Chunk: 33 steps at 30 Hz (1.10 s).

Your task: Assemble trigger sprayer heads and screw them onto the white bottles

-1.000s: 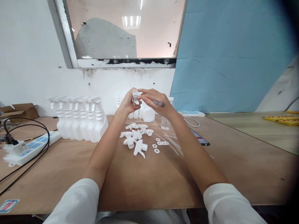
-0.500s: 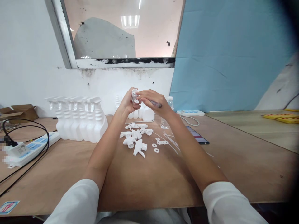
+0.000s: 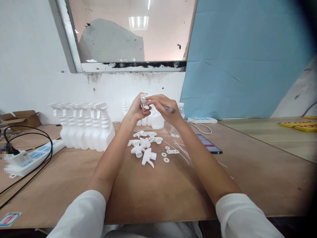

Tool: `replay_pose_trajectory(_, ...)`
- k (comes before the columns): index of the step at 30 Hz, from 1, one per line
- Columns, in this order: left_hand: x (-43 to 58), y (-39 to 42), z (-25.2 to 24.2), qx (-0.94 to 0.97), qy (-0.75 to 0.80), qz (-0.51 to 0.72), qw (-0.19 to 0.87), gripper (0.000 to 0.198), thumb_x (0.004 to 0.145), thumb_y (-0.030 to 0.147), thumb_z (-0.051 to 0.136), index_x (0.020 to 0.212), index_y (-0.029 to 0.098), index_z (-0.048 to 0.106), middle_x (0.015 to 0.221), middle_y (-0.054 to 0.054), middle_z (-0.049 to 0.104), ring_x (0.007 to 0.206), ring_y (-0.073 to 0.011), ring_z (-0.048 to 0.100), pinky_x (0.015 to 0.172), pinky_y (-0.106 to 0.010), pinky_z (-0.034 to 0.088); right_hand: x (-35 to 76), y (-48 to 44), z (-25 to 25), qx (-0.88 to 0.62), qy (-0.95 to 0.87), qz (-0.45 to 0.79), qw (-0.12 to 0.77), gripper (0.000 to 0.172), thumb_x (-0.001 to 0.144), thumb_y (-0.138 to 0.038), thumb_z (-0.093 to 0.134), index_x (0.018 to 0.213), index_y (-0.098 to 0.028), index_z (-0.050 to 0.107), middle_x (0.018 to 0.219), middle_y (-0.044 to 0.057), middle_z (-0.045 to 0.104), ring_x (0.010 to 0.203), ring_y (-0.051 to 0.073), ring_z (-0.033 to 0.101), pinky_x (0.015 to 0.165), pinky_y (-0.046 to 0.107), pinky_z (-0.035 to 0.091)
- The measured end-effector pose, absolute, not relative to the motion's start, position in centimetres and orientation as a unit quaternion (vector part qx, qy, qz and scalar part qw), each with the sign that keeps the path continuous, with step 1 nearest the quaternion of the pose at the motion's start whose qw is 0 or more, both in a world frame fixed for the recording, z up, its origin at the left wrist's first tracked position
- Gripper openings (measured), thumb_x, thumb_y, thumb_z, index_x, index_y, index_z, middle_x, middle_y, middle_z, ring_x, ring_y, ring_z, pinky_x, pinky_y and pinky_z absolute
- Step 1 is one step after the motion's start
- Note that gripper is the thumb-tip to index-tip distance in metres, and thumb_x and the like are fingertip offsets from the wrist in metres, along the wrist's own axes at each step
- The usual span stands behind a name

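Note:
Up in front of the wall, my left hand [image 3: 135, 109] is closed round a white trigger spray head [image 3: 143, 98], its round opening facing me. My right hand [image 3: 163, 103] pinches a slim tool with a see-through, purplish handle [image 3: 169, 109]. The tool's thin front end reaches the opening of the spray head; how deep it goes is hidden by my fingers. Below both hands, several more trigger spray heads [image 3: 148, 156] lie in a loose group on the brown table. Small white washers [image 3: 166, 160] and thin white tubes [image 3: 182, 152] are scattered to their right.
White spray bottles [image 3: 86, 132] stand in a row at the left, with more bottles [image 3: 157, 120] behind my hands. A clear water bottle [image 3: 174, 131] and a phone [image 3: 209, 144] are near my right forearm. A power strip [image 3: 39, 157] with black cables lies at the left.
Almost nothing differs. Both hands, the spray head and the tool keep the same hold, with a very slight shift right that the whole scene shares.

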<state>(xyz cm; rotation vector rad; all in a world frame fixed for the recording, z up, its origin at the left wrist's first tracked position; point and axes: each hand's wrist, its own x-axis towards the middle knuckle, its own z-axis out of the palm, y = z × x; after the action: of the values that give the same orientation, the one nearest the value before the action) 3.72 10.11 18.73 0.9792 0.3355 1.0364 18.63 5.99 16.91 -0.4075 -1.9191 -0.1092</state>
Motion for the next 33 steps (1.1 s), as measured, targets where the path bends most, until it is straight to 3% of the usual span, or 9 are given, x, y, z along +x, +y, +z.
replay_pose_trajectory(7,3.9,10.4,18.5,0.476,0.157,0.486,0.716,0.024,0.082,0.027,0.049,0.060,0.018,0.046,0.042,0.004,0.043,0.029,-0.0061,0.032,0.029,-0.015,0.018,18.9,6.1,17.3,-0.152,-0.832,-0.097,0.525,0.016,0.093,-0.028,0.056,0.095,-0.028,0.071,0.117,0.003,0.072,0.114,0.023,0.064,0.101,0.046,0.048)
replay_pose_trajectory(12,3.9,10.6,18.4,0.481,0.149,0.487,0.714,0.025,0.080,0.028,0.053,0.060,0.019,0.043,0.041,0.006,0.040,0.029,-0.0067,0.032,0.029,-0.016,0.019,19.1,6.8,17.1,-0.127,-0.847,-0.176,0.486,0.023,0.097,-0.024,0.048,0.109,-0.025,0.068,0.127,0.004,0.066,0.115,0.022,0.061,0.099,0.046,0.049)
replay_pose_trajectory(19,4.0,10.3,18.5,0.476,0.156,0.499,0.707,0.028,0.085,0.029,0.049,0.060,0.020,0.041,0.040,0.006,0.037,0.029,-0.0072,0.034,0.029,-0.016,0.018,19.1,6.7,17.1,-0.151,-0.856,-0.202,0.452,0.026,0.100,-0.027,0.044,0.112,-0.027,0.067,0.133,0.005,0.062,0.116,0.021,0.059,0.100,0.047,0.050)
replay_pose_trajectory(26,3.9,10.1,18.4,0.514,0.193,0.505,0.666,0.024,0.079,0.029,0.056,0.062,0.019,0.041,0.045,0.007,0.037,0.032,-0.0048,0.029,0.031,-0.016,0.018,19.0,6.1,17.2,-0.152,-0.843,-0.157,0.491,0.025,0.099,-0.026,0.045,0.106,-0.026,0.070,0.112,0.004,0.071,0.103,0.020,0.064,0.093,0.042,0.052)
replay_pose_trajectory(33,3.0,10.4,18.3,0.598,0.284,0.540,0.520,0.022,0.073,0.035,0.061,0.068,0.018,0.047,0.056,0.004,0.044,0.039,-0.0049,0.034,0.034,-0.017,0.020,19.5,4.7,17.9,-0.228,-0.809,-0.019,0.542,0.026,0.097,-0.032,0.049,0.096,-0.022,0.074,0.100,0.003,0.073,0.095,0.018,0.067,0.087,0.034,0.053)
